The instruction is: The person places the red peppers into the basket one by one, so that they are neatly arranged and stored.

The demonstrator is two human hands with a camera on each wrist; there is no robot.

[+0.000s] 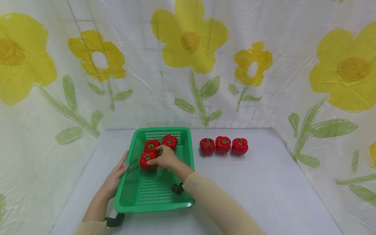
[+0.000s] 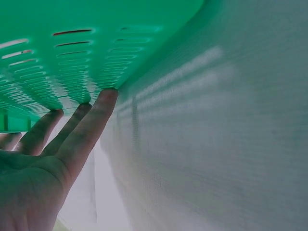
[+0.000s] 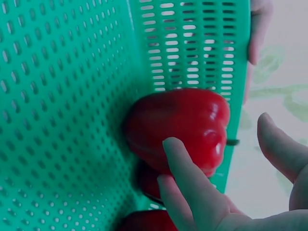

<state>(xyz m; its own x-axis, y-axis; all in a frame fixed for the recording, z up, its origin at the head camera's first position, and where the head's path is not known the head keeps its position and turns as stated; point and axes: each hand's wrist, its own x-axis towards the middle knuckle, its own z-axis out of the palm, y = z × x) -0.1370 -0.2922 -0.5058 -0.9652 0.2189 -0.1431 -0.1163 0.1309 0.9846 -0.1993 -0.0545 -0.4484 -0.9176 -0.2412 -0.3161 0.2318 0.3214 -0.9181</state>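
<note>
A green plastic basket with slotted walls holds three red bell peppers. The nearest bell pepper stands by the left wall, another bell pepper behind it, and a third bell pepper toward the back right. My right hand reaches inside over the nearest one; in the right wrist view its fingers overlap that pepper's side, while the thumb stands well apart from it. Outside the basket, my left hand lies along the left wall, its straight fingertips against the slotted side.
Three more red bell peppers, one left, one middle and one right, stand in a row on the white table, right of the basket. A flower-printed curtain hangs behind the table and along both sides.
</note>
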